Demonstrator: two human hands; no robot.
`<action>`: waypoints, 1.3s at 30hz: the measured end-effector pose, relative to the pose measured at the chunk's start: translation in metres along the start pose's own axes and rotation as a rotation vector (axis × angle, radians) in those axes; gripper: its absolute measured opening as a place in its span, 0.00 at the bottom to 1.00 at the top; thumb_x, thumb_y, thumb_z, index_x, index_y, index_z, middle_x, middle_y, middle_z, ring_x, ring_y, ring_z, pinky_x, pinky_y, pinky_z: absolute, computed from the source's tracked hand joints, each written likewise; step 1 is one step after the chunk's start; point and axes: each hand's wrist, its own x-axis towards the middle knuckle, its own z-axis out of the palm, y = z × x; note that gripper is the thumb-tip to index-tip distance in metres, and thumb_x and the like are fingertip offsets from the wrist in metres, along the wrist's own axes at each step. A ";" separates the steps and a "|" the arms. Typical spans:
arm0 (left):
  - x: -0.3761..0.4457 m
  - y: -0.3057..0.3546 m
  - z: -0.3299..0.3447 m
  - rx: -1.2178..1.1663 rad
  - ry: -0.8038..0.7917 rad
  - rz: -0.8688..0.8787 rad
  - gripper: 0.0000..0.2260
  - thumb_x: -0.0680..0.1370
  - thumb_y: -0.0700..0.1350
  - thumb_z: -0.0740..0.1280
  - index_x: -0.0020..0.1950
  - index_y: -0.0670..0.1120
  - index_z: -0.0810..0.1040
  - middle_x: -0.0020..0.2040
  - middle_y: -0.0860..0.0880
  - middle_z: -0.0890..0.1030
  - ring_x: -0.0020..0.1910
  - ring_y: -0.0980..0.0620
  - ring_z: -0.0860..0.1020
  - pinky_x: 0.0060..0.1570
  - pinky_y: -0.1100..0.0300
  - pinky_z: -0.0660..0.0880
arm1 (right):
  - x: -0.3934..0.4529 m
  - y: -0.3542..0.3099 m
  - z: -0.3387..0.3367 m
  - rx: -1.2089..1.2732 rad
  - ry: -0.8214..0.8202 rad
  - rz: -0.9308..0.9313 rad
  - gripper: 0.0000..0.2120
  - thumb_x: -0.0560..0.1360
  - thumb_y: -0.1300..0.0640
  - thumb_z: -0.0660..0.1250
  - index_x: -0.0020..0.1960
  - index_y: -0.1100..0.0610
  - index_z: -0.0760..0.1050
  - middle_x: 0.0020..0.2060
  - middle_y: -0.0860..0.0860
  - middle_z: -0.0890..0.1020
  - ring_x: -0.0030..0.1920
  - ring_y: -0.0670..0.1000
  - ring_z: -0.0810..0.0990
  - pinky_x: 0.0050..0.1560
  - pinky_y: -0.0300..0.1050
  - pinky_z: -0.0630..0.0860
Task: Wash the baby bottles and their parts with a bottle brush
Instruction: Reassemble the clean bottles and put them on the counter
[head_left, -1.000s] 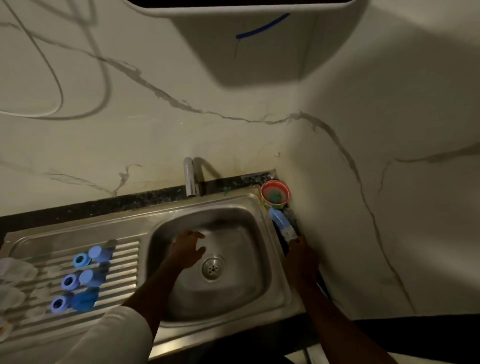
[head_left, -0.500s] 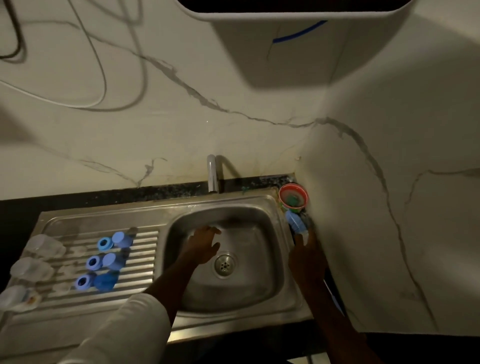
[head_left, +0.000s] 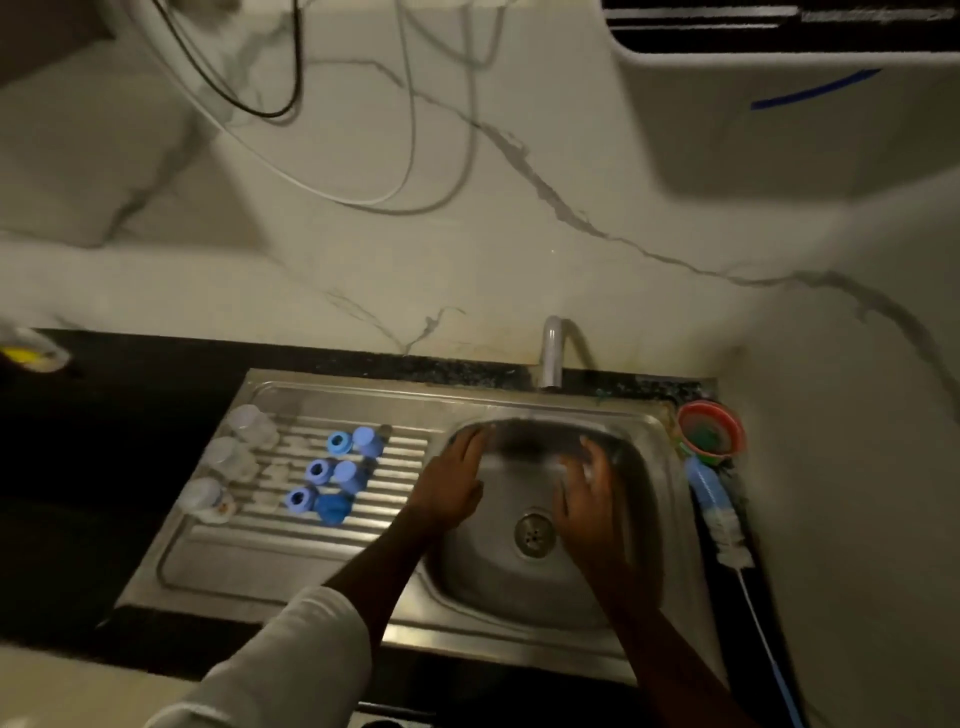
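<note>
Over the sink basin (head_left: 524, 587) both hands hang with fingers stretched out and holding nothing; the left hand (head_left: 451, 491) is by the basin's left wall, the right hand (head_left: 589, 512) just right of the drain (head_left: 535, 532). The light is dim and the fingertips smear into blur. On the ribbed drainboard (head_left: 395, 462) lie three clear bottles (head_left: 236, 460), hard to make out, beside blue rings (head_left: 317, 470) and caps (head_left: 345, 475). A bottle brush (head_left: 719, 512) lies on the dark counter (head_left: 78, 493) right of the sink, near an orange cup (head_left: 710, 428). Marble-veined wall (head_left: 467, 249) rises behind the tap (head_left: 550, 353); loose cables (head_left: 415, 171) hang down it.
</note>
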 end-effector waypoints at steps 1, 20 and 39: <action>-0.006 -0.008 -0.007 -0.006 0.027 -0.011 0.37 0.80 0.49 0.69 0.83 0.48 0.52 0.82 0.46 0.55 0.78 0.45 0.63 0.74 0.47 0.65 | 0.006 -0.016 0.002 0.009 0.009 -0.012 0.17 0.83 0.54 0.63 0.70 0.56 0.76 0.71 0.61 0.74 0.69 0.60 0.75 0.69 0.59 0.70; -0.106 -0.234 -0.090 0.213 -0.025 -0.154 0.16 0.82 0.44 0.62 0.70 0.46 0.72 0.67 0.44 0.72 0.66 0.43 0.73 0.62 0.51 0.71 | -0.001 -0.274 0.057 0.238 -0.290 0.031 0.15 0.76 0.56 0.66 0.62 0.52 0.78 0.62 0.51 0.76 0.62 0.56 0.76 0.63 0.50 0.71; -0.128 -0.319 -0.088 0.434 -0.161 -0.114 0.16 0.87 0.45 0.53 0.73 0.46 0.70 0.71 0.44 0.71 0.71 0.45 0.71 0.67 0.53 0.69 | 0.015 -0.437 0.085 -0.225 -0.368 -0.132 0.11 0.73 0.55 0.72 0.54 0.51 0.84 0.60 0.54 0.81 0.56 0.59 0.80 0.56 0.55 0.76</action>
